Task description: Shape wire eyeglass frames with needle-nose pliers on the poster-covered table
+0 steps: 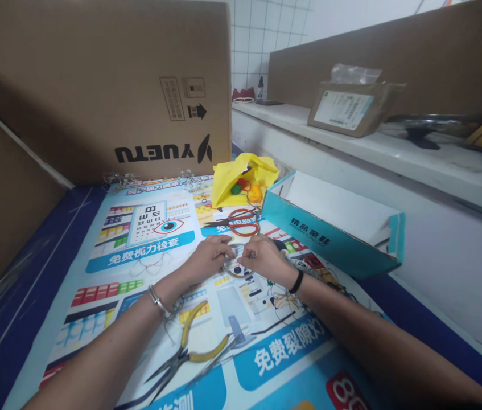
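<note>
My left hand (pixel 210 257) and my right hand (pixel 265 261) meet over the printed sheet, thumbs and fingers pinched close together. Between and below them shows a thin, pale ring-shaped item (pixel 235 275), with the fingertips at its upper rim. Whether it is a wire coil or a solid hoop is too blurred to tell. Red-handled scissors (pixel 244 223) lie just beyond the fingers. Nearer to me, yellow-handled long-nose pliers (pixel 186 354) rest with their jaws apart, by my left forearm. Loose thin wires and threads (pixel 285 296) lie under my right wrist.
A yellow bag (pixel 229 177) holding green, red and orange balls of yarn stands at the back. Beside it sits a teal open box (pixel 330 230). A large cardboard box (pixel 95 85) blocks the far left. Along the right runs a ledge (pixel 285 114) bearing a small carton (pixel 345 111).
</note>
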Action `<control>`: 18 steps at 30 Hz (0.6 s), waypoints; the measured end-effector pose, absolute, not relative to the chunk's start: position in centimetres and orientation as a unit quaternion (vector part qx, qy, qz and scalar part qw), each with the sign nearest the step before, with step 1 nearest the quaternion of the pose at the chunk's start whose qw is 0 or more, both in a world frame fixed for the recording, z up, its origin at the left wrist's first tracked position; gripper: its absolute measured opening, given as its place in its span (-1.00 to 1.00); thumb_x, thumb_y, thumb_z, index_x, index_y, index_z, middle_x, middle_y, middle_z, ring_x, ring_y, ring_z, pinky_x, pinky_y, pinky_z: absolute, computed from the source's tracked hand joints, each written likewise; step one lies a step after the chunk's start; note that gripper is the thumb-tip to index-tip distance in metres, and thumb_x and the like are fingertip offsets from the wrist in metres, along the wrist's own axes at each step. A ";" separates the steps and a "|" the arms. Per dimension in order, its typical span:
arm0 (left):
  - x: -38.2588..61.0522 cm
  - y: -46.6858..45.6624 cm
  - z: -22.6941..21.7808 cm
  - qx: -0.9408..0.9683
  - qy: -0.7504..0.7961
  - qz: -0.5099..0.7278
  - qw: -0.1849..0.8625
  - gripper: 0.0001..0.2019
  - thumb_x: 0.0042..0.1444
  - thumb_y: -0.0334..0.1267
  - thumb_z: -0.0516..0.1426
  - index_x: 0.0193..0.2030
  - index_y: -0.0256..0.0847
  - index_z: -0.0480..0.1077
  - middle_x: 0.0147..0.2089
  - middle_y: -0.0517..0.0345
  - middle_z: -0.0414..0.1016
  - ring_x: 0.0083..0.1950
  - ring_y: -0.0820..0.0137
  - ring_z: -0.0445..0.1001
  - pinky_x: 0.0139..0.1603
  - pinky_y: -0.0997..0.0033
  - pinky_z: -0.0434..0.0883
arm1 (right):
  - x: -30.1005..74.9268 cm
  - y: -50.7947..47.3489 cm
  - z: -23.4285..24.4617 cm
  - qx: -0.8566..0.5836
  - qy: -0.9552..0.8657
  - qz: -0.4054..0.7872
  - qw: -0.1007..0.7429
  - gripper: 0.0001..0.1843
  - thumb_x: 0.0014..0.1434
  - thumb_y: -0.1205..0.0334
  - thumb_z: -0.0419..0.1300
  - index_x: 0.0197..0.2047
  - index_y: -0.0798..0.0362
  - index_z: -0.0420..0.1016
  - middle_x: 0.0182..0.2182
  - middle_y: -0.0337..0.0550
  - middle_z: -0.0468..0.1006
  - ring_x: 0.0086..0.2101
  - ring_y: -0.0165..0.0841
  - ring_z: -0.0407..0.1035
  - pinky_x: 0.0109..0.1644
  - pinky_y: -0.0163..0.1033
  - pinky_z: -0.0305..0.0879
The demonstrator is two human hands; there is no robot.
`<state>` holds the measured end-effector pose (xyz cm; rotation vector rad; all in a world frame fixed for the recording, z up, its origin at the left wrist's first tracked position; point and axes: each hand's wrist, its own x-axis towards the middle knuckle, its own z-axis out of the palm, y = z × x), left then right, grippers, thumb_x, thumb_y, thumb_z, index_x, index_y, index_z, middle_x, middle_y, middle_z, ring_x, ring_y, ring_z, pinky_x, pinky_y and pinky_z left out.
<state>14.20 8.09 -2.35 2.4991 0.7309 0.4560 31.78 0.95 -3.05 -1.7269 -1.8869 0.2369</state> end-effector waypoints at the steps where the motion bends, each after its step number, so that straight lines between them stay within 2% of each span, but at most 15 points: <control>1: 14.2 8.1 -2.4 0.917 0.266 0.168 0.247 -0.72 0.04 -0.50 0.01 -0.31 -0.15 0.51 0.07 0.06 0.39 0.12 0.30 0.31 0.15 0.25 0.24 | 31.8 0.9 -3.1 -0.645 -0.704 0.090 0.283 -0.85 -0.09 0.24 0.30 -0.62 0.05 0.48 -0.60 -0.25 0.40 -0.41 -0.39 0.31 -0.23 -0.31 0.13; 18: 14.3 8.0 -2.1 0.916 0.262 0.165 0.253 -0.72 -0.01 -0.53 0.00 -0.37 -0.16 0.49 0.03 0.09 0.42 0.10 0.31 0.31 0.14 0.26 0.23 | 31.8 1.0 -3.0 -0.650 -0.705 0.091 0.268 -0.85 -0.08 0.26 0.29 -0.62 0.06 0.47 -0.59 -0.25 0.42 -0.42 -0.40 0.30 -0.25 -0.31 0.12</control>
